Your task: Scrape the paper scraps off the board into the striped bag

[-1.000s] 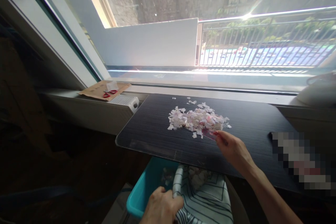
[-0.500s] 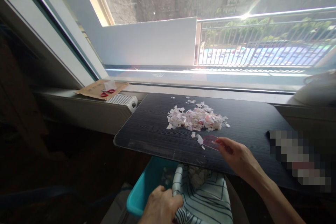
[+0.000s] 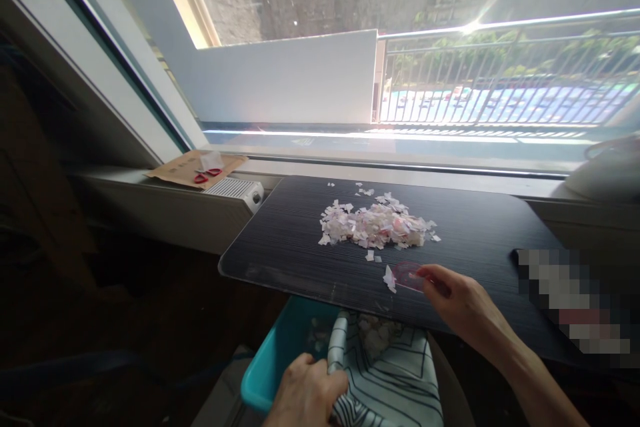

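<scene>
A see-through pinkish plastic sheet (image 3: 407, 276) is pinched between the thumb and fingers of my right hand (image 3: 447, 293), low over the near part of the black table (image 3: 280, 240). At its left edge sit a few white paper scraps (image 3: 389, 279). Beyond it lies a loose pile of small white and pink paper pieces (image 3: 380, 223). Below the table edge, my left hand (image 3: 313, 387) is closed on the rolled edge of a striped cloth (image 3: 400, 373). Paper pieces (image 3: 377, 337) show in the cloth's hollow. Its fingertips are partly hidden.
A teal bin (image 3: 265, 363) stands under the table edge, left of the cloth. On the sill at left, red-handled scissors (image 3: 207, 176) rest on a brown paper envelope (image 3: 175, 170) beside a white radiator (image 3: 235, 192). A blurred-out object (image 3: 565, 300) lies at the table's right.
My right hand has shifted slightly right and toward me with the plastic sheet, and the paper scraps at its edge have moved along. My left hand stays on the cloth.
</scene>
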A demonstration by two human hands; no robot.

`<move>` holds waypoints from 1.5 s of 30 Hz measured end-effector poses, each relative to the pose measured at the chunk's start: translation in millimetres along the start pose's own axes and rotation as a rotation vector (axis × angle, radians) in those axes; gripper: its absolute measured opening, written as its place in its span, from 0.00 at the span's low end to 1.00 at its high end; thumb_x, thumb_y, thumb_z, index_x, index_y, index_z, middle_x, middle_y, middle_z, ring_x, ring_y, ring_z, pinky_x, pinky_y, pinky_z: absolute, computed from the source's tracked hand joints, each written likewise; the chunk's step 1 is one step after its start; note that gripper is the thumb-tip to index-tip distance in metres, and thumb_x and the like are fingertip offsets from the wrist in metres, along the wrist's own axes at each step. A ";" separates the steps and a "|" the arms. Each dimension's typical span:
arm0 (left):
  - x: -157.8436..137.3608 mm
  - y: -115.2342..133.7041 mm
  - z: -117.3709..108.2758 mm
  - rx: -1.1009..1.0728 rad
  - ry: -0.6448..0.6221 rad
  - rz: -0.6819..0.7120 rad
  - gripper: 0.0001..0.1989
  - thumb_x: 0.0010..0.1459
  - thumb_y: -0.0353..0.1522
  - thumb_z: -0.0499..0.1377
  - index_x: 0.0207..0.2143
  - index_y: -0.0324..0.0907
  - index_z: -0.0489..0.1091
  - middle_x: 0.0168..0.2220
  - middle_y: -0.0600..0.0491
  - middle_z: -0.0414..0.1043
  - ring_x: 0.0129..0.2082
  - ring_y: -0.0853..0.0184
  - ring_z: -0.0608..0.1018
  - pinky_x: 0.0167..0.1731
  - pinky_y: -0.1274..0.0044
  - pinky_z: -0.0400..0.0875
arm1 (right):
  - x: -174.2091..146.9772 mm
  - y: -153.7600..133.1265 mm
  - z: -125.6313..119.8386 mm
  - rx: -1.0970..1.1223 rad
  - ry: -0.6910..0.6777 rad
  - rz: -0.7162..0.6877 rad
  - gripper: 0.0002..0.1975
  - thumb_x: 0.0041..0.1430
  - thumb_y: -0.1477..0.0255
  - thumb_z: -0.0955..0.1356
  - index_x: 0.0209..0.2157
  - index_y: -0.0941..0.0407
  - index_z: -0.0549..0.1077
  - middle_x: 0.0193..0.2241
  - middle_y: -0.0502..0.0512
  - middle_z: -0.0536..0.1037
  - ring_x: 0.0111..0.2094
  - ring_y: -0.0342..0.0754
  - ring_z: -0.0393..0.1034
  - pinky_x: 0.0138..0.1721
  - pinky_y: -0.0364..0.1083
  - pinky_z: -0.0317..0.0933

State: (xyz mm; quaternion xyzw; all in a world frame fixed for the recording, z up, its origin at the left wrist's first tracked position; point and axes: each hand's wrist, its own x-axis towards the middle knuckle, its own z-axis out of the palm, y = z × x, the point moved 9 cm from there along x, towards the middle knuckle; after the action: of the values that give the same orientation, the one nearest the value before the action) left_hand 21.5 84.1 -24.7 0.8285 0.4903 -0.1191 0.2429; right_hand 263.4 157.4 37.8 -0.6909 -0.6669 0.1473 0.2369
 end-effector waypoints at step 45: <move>0.0 18.0 -10.6 -0.068 -0.082 -0.007 0.06 0.45 0.29 0.61 0.30 0.44 0.72 0.34 0.53 0.74 0.38 0.59 0.73 0.41 0.72 0.61 | -16.4 -3.1 -11.3 0.045 0.046 -0.030 0.14 0.58 0.69 0.61 0.38 0.54 0.77 0.29 0.53 0.81 0.27 0.47 0.74 0.29 0.42 0.63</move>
State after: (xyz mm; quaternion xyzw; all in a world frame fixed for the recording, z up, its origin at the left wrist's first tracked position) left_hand 36.7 82.3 -10.5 0.8126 0.4865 -0.1370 0.2903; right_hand 265.5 139.6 47.2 -0.6787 -0.6679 0.1430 0.2698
